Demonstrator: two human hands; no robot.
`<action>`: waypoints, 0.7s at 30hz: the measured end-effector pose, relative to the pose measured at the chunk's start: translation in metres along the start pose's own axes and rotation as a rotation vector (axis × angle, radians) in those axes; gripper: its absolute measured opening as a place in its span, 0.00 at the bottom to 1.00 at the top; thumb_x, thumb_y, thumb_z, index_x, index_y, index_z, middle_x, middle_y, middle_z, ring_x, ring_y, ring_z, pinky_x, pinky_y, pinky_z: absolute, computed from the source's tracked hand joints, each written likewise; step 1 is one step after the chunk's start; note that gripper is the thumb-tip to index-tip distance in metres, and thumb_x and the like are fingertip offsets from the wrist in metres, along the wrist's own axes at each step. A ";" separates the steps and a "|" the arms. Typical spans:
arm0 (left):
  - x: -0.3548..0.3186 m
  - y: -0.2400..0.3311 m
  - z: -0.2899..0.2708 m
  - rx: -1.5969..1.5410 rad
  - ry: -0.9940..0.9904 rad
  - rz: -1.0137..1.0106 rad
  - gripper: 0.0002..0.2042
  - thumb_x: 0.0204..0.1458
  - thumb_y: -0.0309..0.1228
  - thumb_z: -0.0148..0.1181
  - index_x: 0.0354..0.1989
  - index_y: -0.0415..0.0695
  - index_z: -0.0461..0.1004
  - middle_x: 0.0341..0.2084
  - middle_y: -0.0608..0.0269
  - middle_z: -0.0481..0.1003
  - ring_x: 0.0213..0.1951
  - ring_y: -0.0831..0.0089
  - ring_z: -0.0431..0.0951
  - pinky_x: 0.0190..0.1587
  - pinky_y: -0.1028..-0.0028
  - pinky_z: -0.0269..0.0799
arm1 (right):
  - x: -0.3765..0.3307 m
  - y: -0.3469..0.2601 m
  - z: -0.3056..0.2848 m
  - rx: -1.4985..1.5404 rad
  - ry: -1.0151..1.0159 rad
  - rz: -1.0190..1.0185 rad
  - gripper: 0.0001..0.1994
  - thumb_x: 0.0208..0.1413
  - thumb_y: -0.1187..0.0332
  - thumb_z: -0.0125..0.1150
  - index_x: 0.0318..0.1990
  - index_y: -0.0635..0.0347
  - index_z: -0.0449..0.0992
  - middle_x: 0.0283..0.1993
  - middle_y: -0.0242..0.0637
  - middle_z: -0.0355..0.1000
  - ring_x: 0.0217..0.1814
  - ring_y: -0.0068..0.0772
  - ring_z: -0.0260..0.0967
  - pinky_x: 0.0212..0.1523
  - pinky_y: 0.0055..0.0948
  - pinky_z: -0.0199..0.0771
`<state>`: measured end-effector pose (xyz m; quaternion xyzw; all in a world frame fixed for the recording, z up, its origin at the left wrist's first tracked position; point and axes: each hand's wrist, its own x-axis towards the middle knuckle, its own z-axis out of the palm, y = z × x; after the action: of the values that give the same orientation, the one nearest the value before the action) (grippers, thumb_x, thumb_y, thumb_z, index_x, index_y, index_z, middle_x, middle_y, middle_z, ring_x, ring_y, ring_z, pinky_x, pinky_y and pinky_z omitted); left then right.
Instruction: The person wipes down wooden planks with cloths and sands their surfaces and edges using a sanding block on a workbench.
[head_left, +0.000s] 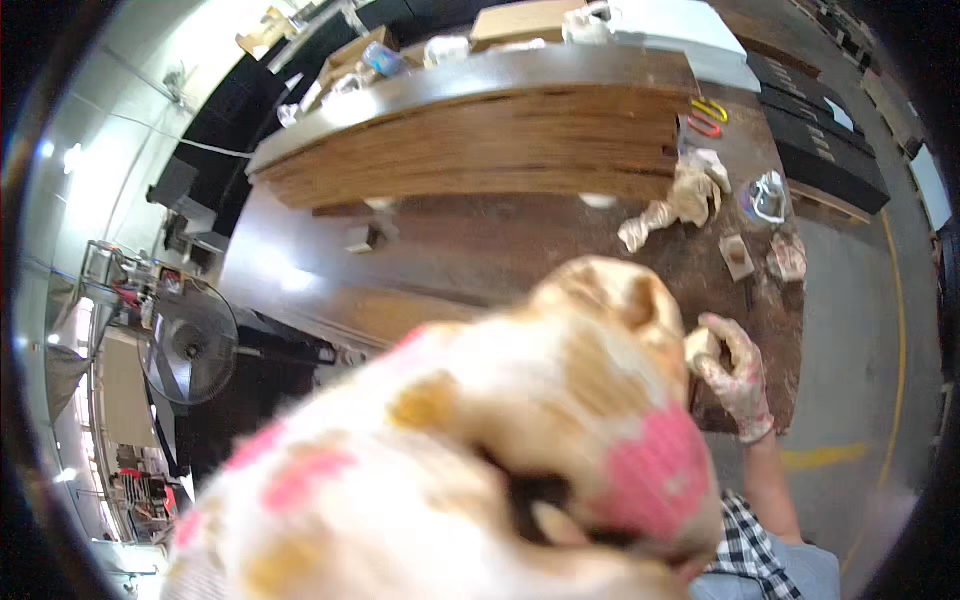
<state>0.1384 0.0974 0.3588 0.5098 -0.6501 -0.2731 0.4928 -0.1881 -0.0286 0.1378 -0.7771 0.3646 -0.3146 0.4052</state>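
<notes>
A gloved left hand is filling most of the lower view, held so close to the camera that it is blurring; its glove is pale with pink and tan patches, and whether it is open or closed cannot be told. It is blocking the near half of the brown workbench and whatever is lying there.

To the right of it, the right hand, in a stained pale glove, is curling around a small tan block, gripping it just above the near right part of the bench top. The forearm is coming up from the lower edge beside a checked sleeve.

Farther back, a stack of long wooden boards is lying across the bench. Near its right end a crumpled pair of dirty gloves is resting on the bench, and just right of them a roll of clear tape is lying. Nearer the hand a small wooden block and a crumpled scrap are sitting side by side. Yellow and red handled tools are lying at the far right corner.

Behind the boards, flat brown cardboard boxes and a white box are standing; their contents are not showing. On the left a round fan is standing on the floor, and a yellow line is running along the grey floor on the right
</notes>
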 end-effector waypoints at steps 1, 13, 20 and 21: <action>0.004 0.009 -0.005 0.032 0.006 -0.021 0.14 0.52 0.34 0.57 0.46 0.44 0.70 0.47 0.55 0.72 0.47 0.65 0.71 0.51 0.67 0.69 | 0.001 0.006 0.007 0.024 -0.019 -0.017 0.22 0.44 0.71 0.63 0.50 0.64 0.73 0.44 0.40 0.72 0.45 0.34 0.70 0.48 0.30 0.71; 0.050 0.129 -0.042 0.167 -0.150 -0.509 0.17 0.54 0.33 0.54 0.50 0.40 0.67 0.50 0.52 0.70 0.51 0.64 0.69 0.55 0.67 0.66 | 0.001 0.006 -0.004 -0.058 -0.025 -0.037 0.22 0.44 0.66 0.62 0.49 0.66 0.73 0.44 0.42 0.73 0.45 0.39 0.71 0.48 0.33 0.71; 0.059 0.128 -0.040 0.089 -0.201 -0.705 0.18 0.56 0.32 0.53 0.53 0.38 0.66 0.52 0.50 0.68 0.54 0.64 0.68 0.58 0.67 0.64 | -0.002 0.018 0.003 0.116 -0.037 0.088 0.23 0.44 0.66 0.61 0.49 0.64 0.72 0.42 0.38 0.71 0.44 0.35 0.69 0.47 0.33 0.70; 0.058 0.135 -0.041 0.082 -0.219 -0.746 0.18 0.56 0.32 0.53 0.53 0.38 0.65 0.52 0.50 0.68 0.54 0.64 0.68 0.58 0.67 0.64 | -0.003 0.015 0.008 0.333 0.035 0.200 0.23 0.44 0.65 0.60 0.50 0.64 0.72 0.44 0.38 0.71 0.46 0.33 0.69 0.50 0.32 0.69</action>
<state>0.1237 0.0943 0.5103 0.6982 -0.4794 -0.4600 0.2667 -0.1874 -0.0290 0.1207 -0.6537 0.3899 -0.3424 0.5508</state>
